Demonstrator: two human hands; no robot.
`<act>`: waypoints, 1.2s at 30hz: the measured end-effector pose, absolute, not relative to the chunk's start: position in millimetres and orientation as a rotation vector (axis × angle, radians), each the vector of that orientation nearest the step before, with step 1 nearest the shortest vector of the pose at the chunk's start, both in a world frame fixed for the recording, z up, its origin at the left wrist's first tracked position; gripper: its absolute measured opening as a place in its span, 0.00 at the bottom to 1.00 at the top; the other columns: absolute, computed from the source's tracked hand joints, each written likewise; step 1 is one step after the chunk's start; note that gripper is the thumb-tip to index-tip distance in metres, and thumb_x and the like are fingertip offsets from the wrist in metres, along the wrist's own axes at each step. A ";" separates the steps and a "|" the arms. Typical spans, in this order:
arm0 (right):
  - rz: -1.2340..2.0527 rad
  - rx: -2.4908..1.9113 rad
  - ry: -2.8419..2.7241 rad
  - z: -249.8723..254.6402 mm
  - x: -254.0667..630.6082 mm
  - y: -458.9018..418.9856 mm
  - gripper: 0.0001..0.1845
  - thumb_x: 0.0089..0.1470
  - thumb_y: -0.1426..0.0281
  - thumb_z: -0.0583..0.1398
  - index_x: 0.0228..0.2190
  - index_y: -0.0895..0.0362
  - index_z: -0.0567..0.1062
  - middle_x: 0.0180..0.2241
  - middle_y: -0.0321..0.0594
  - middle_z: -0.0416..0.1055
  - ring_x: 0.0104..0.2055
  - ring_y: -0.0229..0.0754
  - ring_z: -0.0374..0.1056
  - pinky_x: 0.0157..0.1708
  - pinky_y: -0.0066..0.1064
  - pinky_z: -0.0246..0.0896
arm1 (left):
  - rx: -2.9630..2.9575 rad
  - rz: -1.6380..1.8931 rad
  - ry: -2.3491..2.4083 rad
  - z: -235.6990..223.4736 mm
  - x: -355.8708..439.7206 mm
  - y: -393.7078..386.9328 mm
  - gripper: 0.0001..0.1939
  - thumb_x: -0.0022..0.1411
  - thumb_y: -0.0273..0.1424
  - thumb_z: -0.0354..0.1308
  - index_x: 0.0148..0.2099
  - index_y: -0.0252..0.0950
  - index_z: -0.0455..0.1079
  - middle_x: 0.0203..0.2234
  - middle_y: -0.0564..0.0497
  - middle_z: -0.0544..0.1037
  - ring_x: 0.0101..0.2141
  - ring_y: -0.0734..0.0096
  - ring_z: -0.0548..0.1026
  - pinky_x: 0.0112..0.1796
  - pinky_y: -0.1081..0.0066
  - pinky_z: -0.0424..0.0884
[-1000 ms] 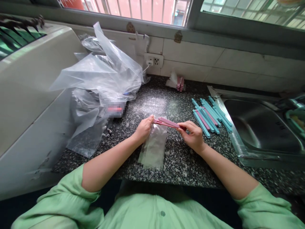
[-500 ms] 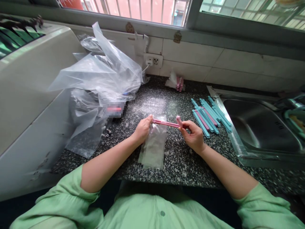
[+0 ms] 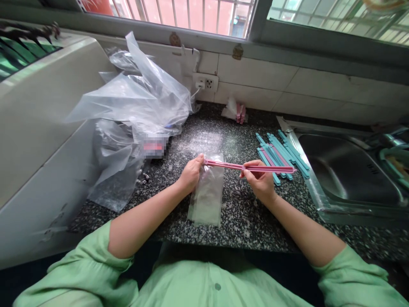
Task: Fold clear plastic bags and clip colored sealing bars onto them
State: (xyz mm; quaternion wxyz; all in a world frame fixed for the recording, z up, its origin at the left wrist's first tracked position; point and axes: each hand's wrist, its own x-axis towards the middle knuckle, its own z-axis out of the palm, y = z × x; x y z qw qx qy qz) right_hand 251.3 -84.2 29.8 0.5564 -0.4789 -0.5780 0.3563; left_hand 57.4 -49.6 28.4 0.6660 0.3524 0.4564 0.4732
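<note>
So both hands are on one long pink sealing clip, opened out nearly straight and held up over the speckled stone worktop. The left hand has a closed grip on the clip's left end, thumb on top. The right hand is pinching it around the middle joint, so that grip's closed on it too, with the other half sticking out to the right past the fingers.

Just below the clip's left half there's a flat stack of clear plastic bags; can't tell if the left fingers have hold of those too. Off to the right, a loose pile of teal clips with some pink ones mixed in sits next to a steel sink. Big crumpled heap of clear plastic on the left, and a small bunch of pink clips back by the tiled wall.
</note>
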 end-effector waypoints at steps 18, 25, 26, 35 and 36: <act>1.037 -0.975 -1.314 16.3 258.6 -78.5 0.09 0.48 0.66 0.61 0.33 0.54 0.70 0.25 0.32 0.70 0.26 0.34 0.69 0.31 0.29 0.67 | 0.762 1.080 1.031 28.4 56.7 -47.6 0.19 0.51 0.45 0.56 0.21 0.34 0.63 0.10 0.58 0.61 0.12 0.81 0.57 0.16 0.77 0.54; 0.985 -1.016 -1.348 18.5 258.8 -78.3 0.08 0.47 0.66 0.62 0.32 0.55 0.71 0.26 0.32 0.69 0.27 0.33 0.68 0.30 0.27 0.66 | 0.791 1.070 1.048 28.0 56.5 -47.6 0.20 0.49 0.47 0.56 0.23 0.33 0.65 0.12 0.57 0.64 0.14 0.80 0.59 0.17 0.77 0.55; 0.976 -1.026 -1.356 19.1 258.8 -78.4 0.08 0.47 0.66 0.62 0.32 0.55 0.71 0.26 0.32 0.69 0.27 0.33 0.68 0.30 0.27 0.66 | 0.798 1.073 1.052 27.2 56.2 -47.2 0.20 0.49 0.47 0.56 0.23 0.33 0.65 0.12 0.57 0.64 0.14 0.80 0.59 0.17 0.77 0.55; 0.806 -1.107 -1.509 20.0 259.2 -78.4 0.09 0.47 0.66 0.62 0.32 0.54 0.71 0.29 0.35 0.70 0.28 0.36 0.67 0.30 0.29 0.67 | 0.845 1.110 1.065 25.8 54.8 -45.4 0.20 0.49 0.46 0.57 0.20 0.33 0.65 0.12 0.58 0.63 0.15 0.81 0.56 0.17 0.77 0.54; 0.773 -1.109 -1.533 19.5 259.2 -78.3 0.08 0.47 0.66 0.62 0.32 0.54 0.71 0.29 0.35 0.70 0.29 0.36 0.68 0.32 0.30 0.67 | 0.840 1.096 1.067 26.0 54.8 -45.5 0.20 0.50 0.46 0.57 0.20 0.33 0.65 0.12 0.58 0.63 0.14 0.81 0.56 0.17 0.77 0.54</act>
